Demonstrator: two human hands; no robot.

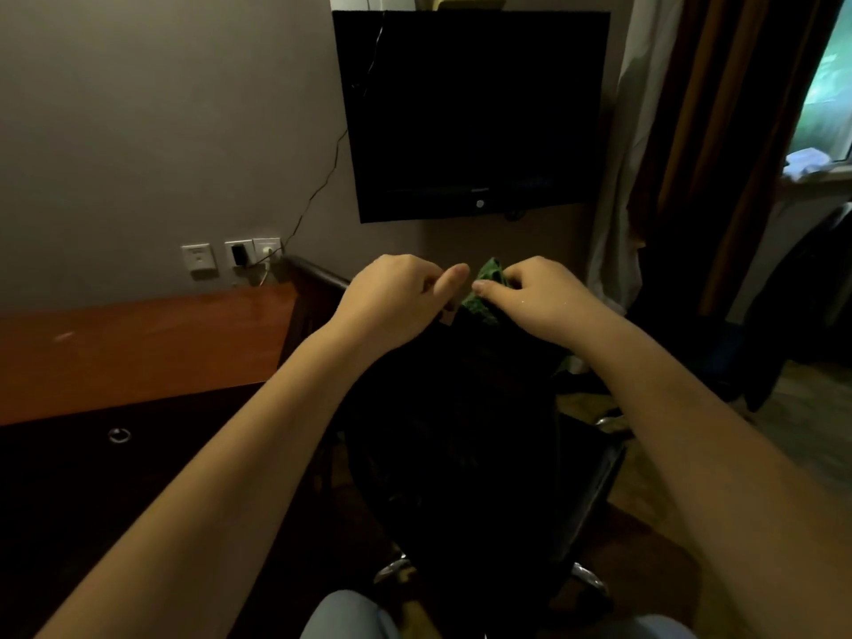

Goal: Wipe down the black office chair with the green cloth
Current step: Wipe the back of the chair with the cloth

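The black office chair [454, 435] stands right in front of me, its dark back and seat filling the middle of the view. At the top of the chair my right hand [537, 295] grips the bunched green cloth [488, 288]. My left hand [399, 295] is beside it with curled fingers and the thumb stretched toward the cloth; whether it pinches the cloth's edge is hidden. Most of the cloth is covered by my right hand.
A wooden desk [138, 348] runs along the left, with wall sockets [230, 258] above it. A dark wall-mounted screen [470, 113] hangs straight ahead. Curtains [691, 154] and a window are on the right. Chrome chair legs [588, 578] show near my knees.
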